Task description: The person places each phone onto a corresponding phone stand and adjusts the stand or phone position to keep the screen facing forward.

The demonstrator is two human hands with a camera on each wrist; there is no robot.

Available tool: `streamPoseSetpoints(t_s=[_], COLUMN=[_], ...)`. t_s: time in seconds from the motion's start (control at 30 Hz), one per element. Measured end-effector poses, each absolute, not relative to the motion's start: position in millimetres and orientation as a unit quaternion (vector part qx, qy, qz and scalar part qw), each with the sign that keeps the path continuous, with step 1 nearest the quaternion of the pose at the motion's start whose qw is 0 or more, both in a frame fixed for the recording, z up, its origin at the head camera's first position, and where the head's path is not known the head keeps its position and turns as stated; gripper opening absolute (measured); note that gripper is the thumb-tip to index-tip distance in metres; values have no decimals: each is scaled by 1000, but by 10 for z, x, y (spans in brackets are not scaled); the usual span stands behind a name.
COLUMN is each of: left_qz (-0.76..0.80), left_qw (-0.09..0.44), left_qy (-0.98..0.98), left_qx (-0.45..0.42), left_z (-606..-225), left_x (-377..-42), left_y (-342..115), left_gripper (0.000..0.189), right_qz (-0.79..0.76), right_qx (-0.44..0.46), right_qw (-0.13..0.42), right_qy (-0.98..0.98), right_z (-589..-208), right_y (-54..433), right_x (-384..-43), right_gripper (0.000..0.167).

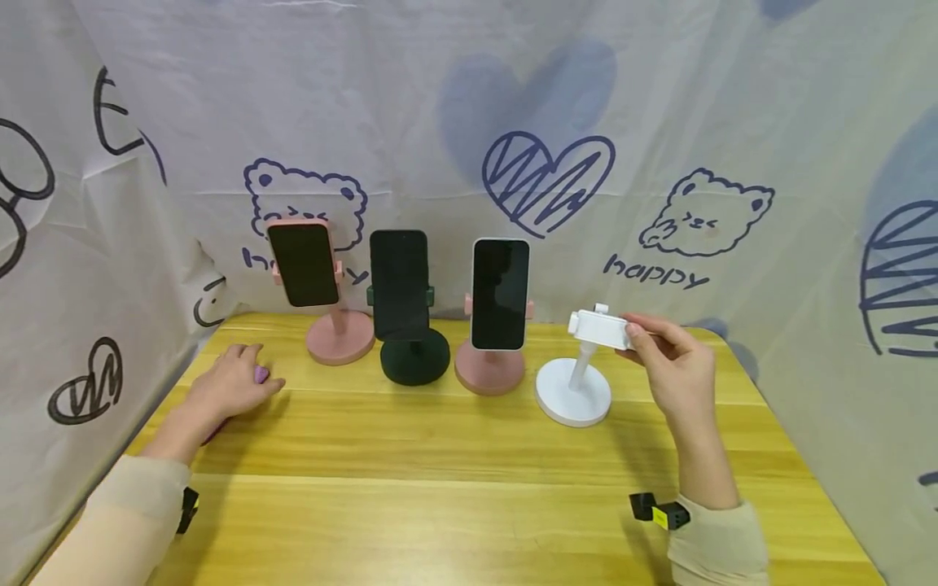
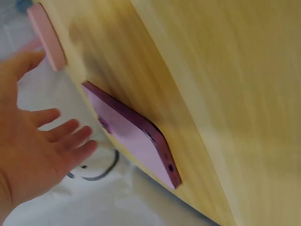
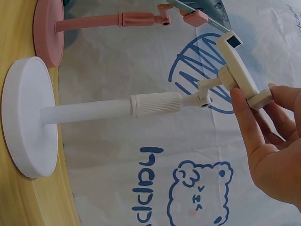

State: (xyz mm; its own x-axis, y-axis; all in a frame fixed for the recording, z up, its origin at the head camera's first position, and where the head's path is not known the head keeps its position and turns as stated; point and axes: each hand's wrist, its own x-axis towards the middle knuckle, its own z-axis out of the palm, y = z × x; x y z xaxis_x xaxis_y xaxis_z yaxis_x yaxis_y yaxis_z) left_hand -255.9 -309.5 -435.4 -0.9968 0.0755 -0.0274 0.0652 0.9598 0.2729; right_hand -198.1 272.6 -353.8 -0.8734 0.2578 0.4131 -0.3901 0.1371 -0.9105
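My left hand hovers above a purple phone, its fingers loosely spread and apart from it in the left wrist view. The phone lies back side up on the table near the left edge, mostly hidden under the hand in the head view. My right hand pinches the right end of the holder on a white phone stand. Thumb and fingers grip the sliding clamp there. No phone sits in this holder, and the stand's round base rests on the table.
Left of the white stand, three stands hold upright phones: a pink stand, a dark green one and another pink one. A cloth with drawn bears and hearts hangs behind the wooden table and along its sides.
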Motion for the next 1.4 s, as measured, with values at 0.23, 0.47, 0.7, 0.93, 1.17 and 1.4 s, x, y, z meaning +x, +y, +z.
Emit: streamPoseSetpoints(t_s=[0.23, 0.47, 0.7, 0.93, 1.17, 1.4], left_qz=[123, 121, 144, 150, 152, 167], left_qw=[85, 96, 117, 75, 38, 25], left_qy=[989, 988, 982, 986, 988, 986], left_qx=[21, 13, -8, 9, -2, 3], left_z=[-4413, -4377, -4390, -4420, -4374, -4210], left_x=[-2593, -2626, -2621, -2645, -2625, -2528], left_y=[-3263, -3378, -3463, -3465, -3306, -2947], left_gripper=[94, 79, 80, 76, 82, 81], right_qz=[647, 637, 631, 626, 628, 631], right_qx=[39, 37, 37, 40, 43, 42], right_qw=[240, 241, 240, 246, 251, 252], right_qy=[-722, -731, -737, -739, -735, -733], right_z=[-3518, -3524, -3518, -3520, -3514, -3528], right_y=[2726, 2730, 2723, 2726, 2725, 2725], right_x=[-1979, -1972, -1969, -1973, -1985, -1977], right_gripper=[26, 26, 26, 25, 25, 25])
